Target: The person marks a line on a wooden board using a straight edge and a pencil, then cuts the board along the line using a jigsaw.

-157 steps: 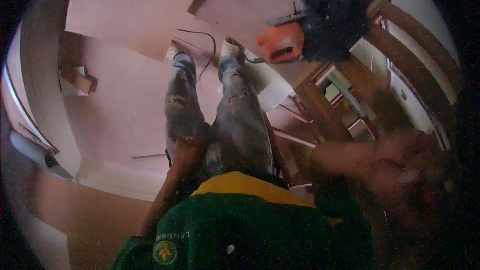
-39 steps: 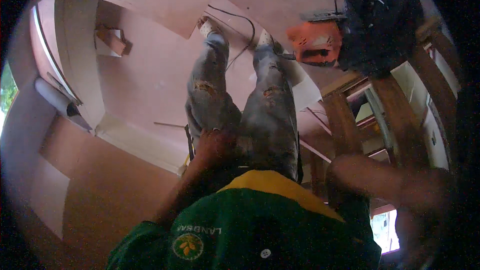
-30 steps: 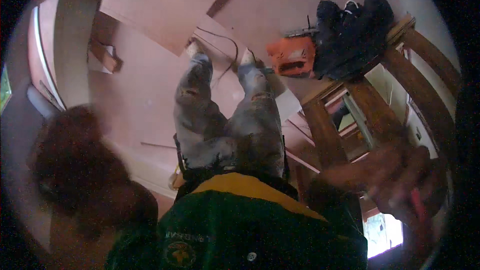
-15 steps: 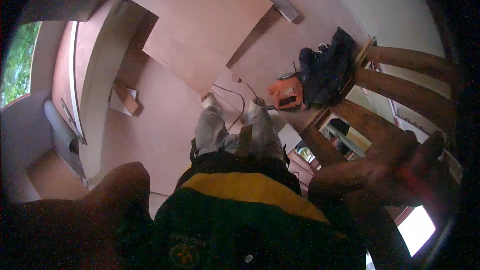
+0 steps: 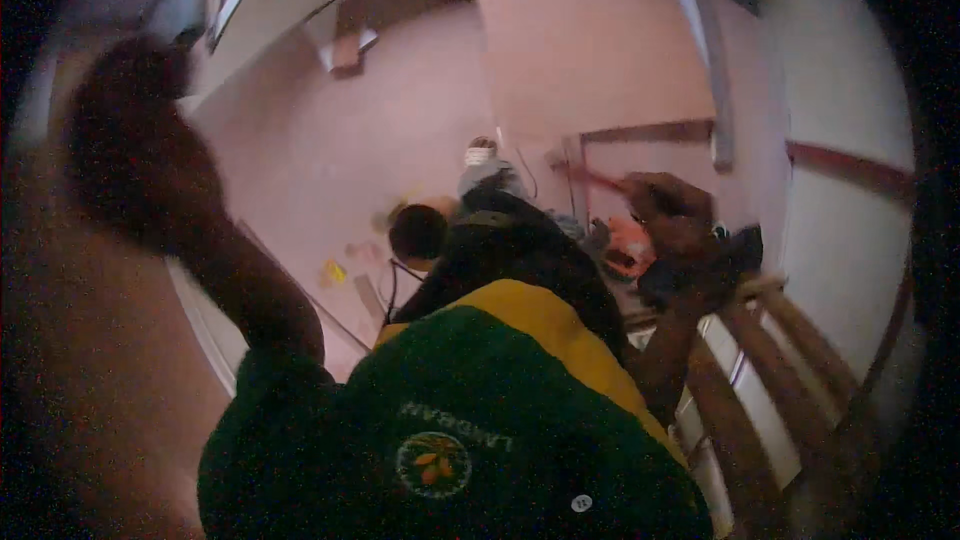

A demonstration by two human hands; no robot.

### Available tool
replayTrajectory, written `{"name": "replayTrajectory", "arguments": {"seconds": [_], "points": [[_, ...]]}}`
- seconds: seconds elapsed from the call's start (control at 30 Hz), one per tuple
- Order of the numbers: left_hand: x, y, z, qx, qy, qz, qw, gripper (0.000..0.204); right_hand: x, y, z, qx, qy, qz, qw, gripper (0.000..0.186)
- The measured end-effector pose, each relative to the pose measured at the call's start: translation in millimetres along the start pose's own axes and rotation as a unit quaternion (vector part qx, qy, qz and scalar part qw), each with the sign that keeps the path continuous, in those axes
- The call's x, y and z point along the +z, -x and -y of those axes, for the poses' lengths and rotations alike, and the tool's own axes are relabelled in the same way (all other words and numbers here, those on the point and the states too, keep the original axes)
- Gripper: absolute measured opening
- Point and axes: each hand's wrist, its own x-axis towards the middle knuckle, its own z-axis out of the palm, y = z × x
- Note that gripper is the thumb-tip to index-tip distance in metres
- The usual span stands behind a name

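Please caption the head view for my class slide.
Right hand gripping a red hammer-like tool, left hand held out leftward.

Light dim; the edges of my view fall dark. Below me I note a pinkish floor (image 5: pixel 390 110). Ahead to my right, a broad tan sheet (image 5: pixel 590 50), a long grey piece (image 5: pixel 714 70) along its right edge. Farther right, a pale wall (image 5: pixel 840 90) with a reddish-brown strip (image 5: pixel 850 169); nearer me, brown wooden slats (image 5: pixel 775 375).

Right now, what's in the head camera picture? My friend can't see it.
The right hand grips a red-handled tool, while the blurred left hand is out to the left. Beyond are a tan board and pinkish floor.
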Motion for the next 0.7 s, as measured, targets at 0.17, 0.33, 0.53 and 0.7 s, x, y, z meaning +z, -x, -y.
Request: {"name": "replayTrajectory", "arguments": {"seconds": [0.17,0.33,0.53,0.7], "points": [[-9.1,216.1,94.4,-0.423,-0.035,0.262,0.867,0.022,141.3,-72.0,-18.1,-0.084,0.146,0.316,0.934,0.017],[-28.8,321.6,62.8,-0.589,-0.031,0.207,0.781,0.025,221.5,-73.3,-64.4,-0.187,0.312,0.508,0.78,0.026],[10.3,299.3,79.6,-0.312,-0.039,0.367,0.875,0.016,178.7,-80.8,-73.2,-0.089,0.318,0.369,0.868,0.031],[142.4,312.5,-6.1,-0.205,0.305,0.572,0.734,0.028,-13.0,-23.6,-241.2,-0.064,0.404,0.251,0.877,0.028]]}}
